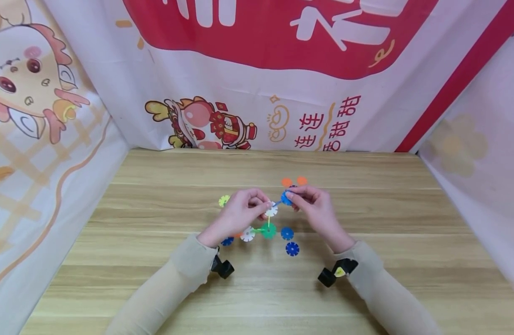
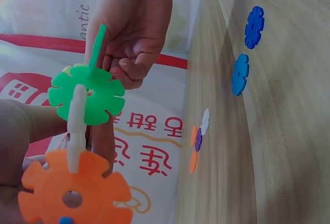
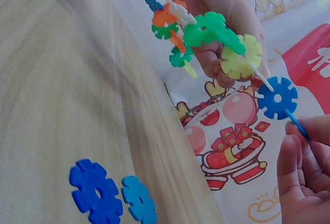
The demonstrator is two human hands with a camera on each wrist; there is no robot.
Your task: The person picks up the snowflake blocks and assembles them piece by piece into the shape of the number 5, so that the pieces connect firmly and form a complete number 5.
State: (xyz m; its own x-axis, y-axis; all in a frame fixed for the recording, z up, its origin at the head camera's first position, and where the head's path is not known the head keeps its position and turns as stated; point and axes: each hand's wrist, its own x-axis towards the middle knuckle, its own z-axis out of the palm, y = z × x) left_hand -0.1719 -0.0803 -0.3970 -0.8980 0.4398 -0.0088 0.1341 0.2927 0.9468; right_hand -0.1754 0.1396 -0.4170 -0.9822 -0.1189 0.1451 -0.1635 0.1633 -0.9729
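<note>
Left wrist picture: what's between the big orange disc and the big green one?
The left wrist view shows a white disc, edge-on, between the orange disc and the green disc.

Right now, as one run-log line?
left hand: grips disc chain | right hand: pinches blue disc | table: loose blue discs

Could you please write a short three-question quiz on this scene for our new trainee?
1. True or false: the right hand pinches a round, notched, blue plastic disc.
2. The two loose discs lowest in the head view, on the brown wood-grain table, are: A) orange; B) blue; C) white.
3. Fill in: in the right wrist view, a thin white disc shows edge-on between another blue disc and a ____.

Key: 1. True. 2. B. 3. Yellow disc.
</note>
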